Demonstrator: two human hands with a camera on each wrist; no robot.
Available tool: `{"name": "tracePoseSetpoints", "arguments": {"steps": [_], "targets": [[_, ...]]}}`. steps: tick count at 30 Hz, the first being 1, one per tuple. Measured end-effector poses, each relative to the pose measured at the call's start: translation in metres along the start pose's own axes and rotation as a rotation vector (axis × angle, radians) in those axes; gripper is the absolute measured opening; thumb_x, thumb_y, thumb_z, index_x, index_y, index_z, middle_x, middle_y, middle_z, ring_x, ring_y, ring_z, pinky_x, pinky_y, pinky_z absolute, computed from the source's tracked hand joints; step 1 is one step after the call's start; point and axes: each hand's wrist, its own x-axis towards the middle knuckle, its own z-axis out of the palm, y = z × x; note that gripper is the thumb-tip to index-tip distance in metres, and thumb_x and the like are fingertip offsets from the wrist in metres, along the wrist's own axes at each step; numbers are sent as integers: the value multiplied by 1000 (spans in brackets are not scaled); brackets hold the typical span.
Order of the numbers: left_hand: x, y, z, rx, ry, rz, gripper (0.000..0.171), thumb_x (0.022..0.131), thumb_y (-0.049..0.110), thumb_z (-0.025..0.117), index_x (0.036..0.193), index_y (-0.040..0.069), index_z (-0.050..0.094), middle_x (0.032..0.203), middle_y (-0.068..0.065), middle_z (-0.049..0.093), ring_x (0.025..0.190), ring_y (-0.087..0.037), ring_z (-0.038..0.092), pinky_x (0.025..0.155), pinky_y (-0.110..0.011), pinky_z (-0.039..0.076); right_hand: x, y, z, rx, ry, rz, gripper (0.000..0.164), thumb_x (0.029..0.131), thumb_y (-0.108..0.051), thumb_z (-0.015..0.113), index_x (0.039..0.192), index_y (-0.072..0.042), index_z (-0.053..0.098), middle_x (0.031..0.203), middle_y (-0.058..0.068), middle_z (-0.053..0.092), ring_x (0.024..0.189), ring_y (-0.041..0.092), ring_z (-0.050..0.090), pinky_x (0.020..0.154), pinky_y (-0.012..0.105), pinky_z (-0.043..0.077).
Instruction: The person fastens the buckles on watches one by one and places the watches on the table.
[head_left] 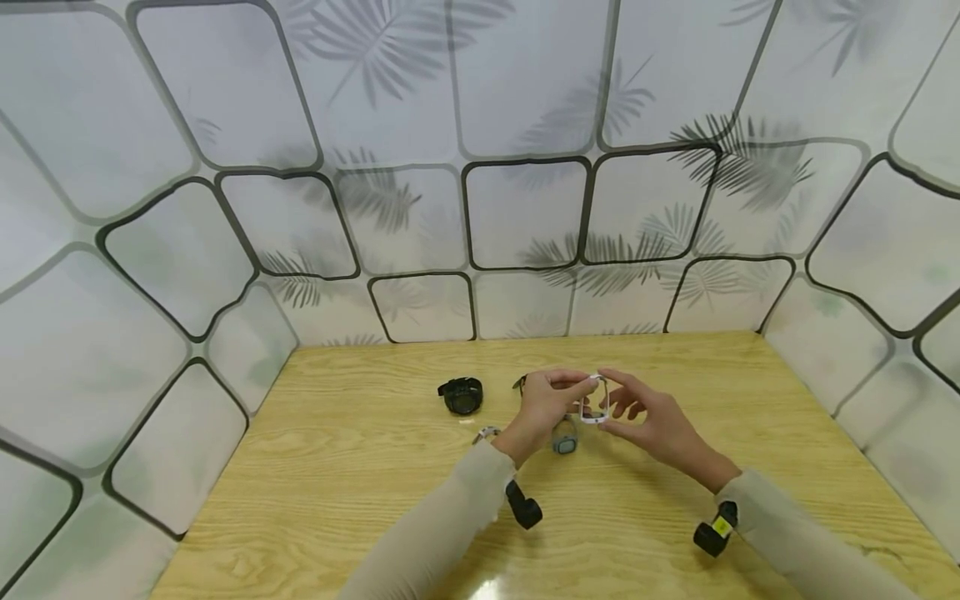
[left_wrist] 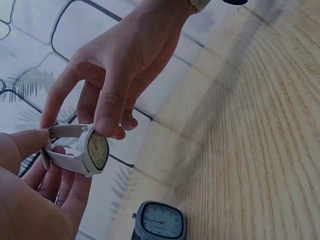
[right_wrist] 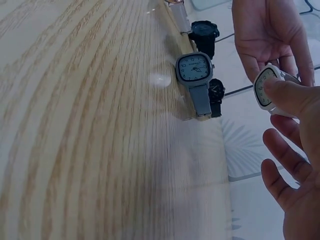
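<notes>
Both hands hold up a white wristwatch [head_left: 596, 419] above the table. My left hand [head_left: 542, 410] pinches its strap, which is looped back on itself, between thumb and fingers. In the left wrist view the watch's pale square dial [left_wrist: 98, 150] faces sideways. The thumb of my right hand [head_left: 652, 423] presses at the dial's edge, with index finger at the strap and other fingers loosely bent. Below the hands lies a grey square watch [right_wrist: 195, 67]. A dark watch [right_wrist: 216, 91] sits beside it, partly behind my left hand in the head view.
On the wooden table [head_left: 360, 492] a black watch [head_left: 461, 396] lies left of the hands. Another light-strapped watch [head_left: 487, 433] is partly covered by the left forearm. Patterned cloth walls [head_left: 525, 208] enclose the back and sides. Black devices [head_left: 525, 508] are strapped to both wrists.
</notes>
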Motion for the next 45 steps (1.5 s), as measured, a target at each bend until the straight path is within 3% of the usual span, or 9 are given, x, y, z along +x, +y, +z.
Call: {"name": "tracePoseSetpoints", "arguments": {"steps": [6,12,15,20,25,31,35,41,45], "targets": [[0,-1,-1,9,2,-7,13,91,16,81,100,7,81,91,-8,76,83,-29,73,74,-38,63,0,-1,0,3,6,-15,73,83,-8,87,148,-11,54,96,-7,71,78,9,65,66,37,57],[1,-2,-2,0,-23,-9,12,92,13,80,100,4,80,91,-9,76,98,-51,67,75,-40,63,0,0,-2,1,-18,8,69,84,-10,87,146,-15,57,94,-11,68,79,5,63,68,40,58],[2,-4,-3,5,-32,-10,12,92,14,80,100,4,80,91,-9,76,101,-54,65,74,-39,63,0,0,-3,1,-20,11,68,84,-12,87,145,-15,58,92,-12,67,79,4,63,68,39,58],[3,-4,-8,62,-78,4,17,93,19,80,105,7,80,96,-8,77,99,-47,68,80,-48,62,1,1,-4,13,-34,17,67,85,-12,86,146,-12,57,92,-10,67,79,5,64,68,35,57],[2,-3,-18,222,-234,91,41,93,18,79,133,13,70,119,-6,72,105,-40,69,86,-57,58,3,3,-8,44,-61,63,68,87,-12,84,148,-10,54,92,-8,68,79,6,65,68,33,58],[1,-3,-27,527,-373,257,73,86,19,87,150,30,54,140,0,61,95,-14,69,76,-36,62,7,2,-19,113,-128,137,67,90,-14,82,149,-8,52,93,-5,70,81,9,67,71,30,58],[0,-3,-28,610,-394,339,75,85,18,87,150,29,53,144,1,58,94,-10,67,74,-24,59,10,0,-25,157,-170,166,68,91,-16,81,150,-6,50,95,-3,70,83,11,67,73,31,58],[-2,-3,-27,654,-371,393,64,89,17,84,147,21,58,143,1,60,90,-8,67,72,-22,58,11,-1,-27,202,-206,188,66,92,-17,80,151,-7,50,98,1,68,83,14,68,73,31,58],[-5,-4,-27,669,-373,407,62,90,18,83,147,20,58,141,0,62,90,-9,68,71,-21,58,8,-2,-26,192,-193,200,65,93,-20,80,150,-9,51,120,11,64,92,18,68,77,33,58]]}}
